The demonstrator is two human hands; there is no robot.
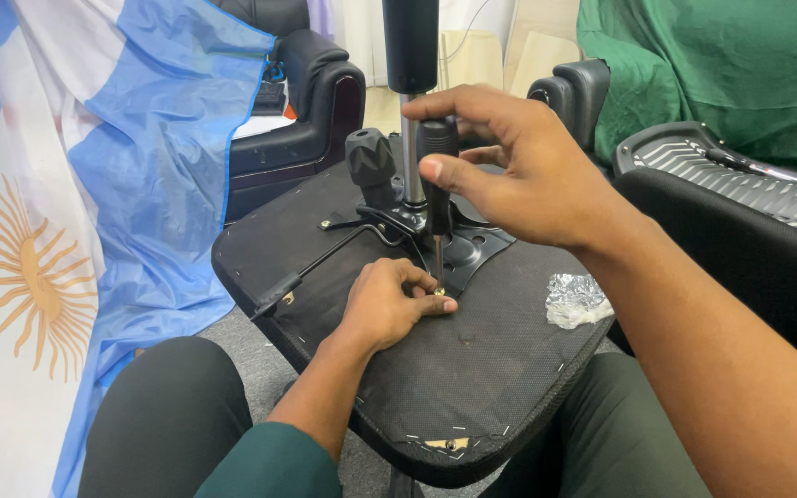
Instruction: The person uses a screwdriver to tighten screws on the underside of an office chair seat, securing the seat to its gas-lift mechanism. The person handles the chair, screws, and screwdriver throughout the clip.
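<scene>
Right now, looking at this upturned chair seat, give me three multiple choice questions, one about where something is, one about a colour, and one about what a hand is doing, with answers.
1. Where does the crumpled foil lie?
A. on the seat underside, right of the metal plate
B. on the floor
C. in the left hand

2. What colour is the cloth draped at the top right?
A. red
B. green
C. yellow

3. What is the right hand doing?
A. resting open on the knee
B. holding the foil
C. gripping the screwdriver handle

Answers:
1. A, the foil sits on the seat underside beside the metal plate.
2. B, the cloth is plainly green.
3. C, its fingers wrap the handle of the upright screwdriver, while the left hand pinches at the tip.
</scene>
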